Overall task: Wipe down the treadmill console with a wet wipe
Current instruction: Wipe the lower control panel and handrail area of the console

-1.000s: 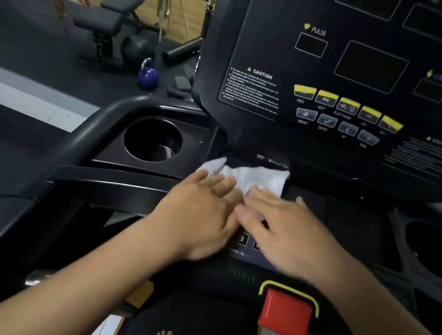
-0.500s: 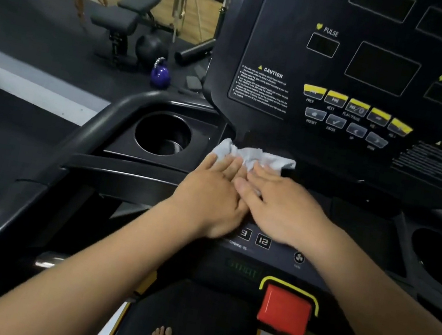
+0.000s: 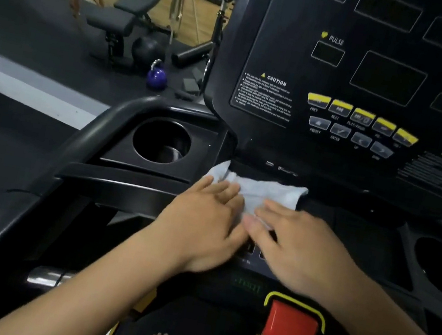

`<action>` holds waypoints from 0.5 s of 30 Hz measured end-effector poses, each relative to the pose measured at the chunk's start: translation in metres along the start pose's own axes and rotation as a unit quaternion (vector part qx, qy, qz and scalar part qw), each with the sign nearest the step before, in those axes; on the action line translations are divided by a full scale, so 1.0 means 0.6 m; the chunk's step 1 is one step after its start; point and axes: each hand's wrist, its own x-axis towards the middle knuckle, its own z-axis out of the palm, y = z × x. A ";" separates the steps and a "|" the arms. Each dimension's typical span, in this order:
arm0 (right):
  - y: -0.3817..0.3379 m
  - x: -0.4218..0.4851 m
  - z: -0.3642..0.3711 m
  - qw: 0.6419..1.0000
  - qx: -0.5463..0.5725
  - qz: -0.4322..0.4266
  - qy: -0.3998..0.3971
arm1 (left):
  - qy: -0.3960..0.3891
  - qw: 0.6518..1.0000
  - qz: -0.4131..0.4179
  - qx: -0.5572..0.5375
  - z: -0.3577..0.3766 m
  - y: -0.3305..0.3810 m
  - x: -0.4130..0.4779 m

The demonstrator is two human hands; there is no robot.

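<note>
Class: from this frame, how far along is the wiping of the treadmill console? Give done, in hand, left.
Done: the wet wipe is out and spread on the console's lower ledge. In hand: left hand and right hand press it flat. Left: nothing shows the upright display panel, yellow buttons or cup holder wiped; likely they remain.

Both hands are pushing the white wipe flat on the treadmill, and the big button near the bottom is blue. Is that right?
Not quite. The button is red, not blue, as the head view shows. The rest holds: the left hand and the right hand both press the white wipe flat on the treadmill console.
</note>
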 end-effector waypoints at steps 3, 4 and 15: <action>0.005 0.052 -0.003 0.999 -0.008 0.032 -0.009 | -0.010 0.999 -0.026 0.032 0.003 0.003 0.048; 0.005 0.065 -0.005 0.999 -0.012 0.036 -0.006 | -0.008 0.998 -0.035 0.045 -0.001 0.005 0.062; 0.009 0.066 0.002 0.999 0.033 0.008 -0.001 | -0.030 0.996 -0.004 0.078 -0.007 0.000 0.070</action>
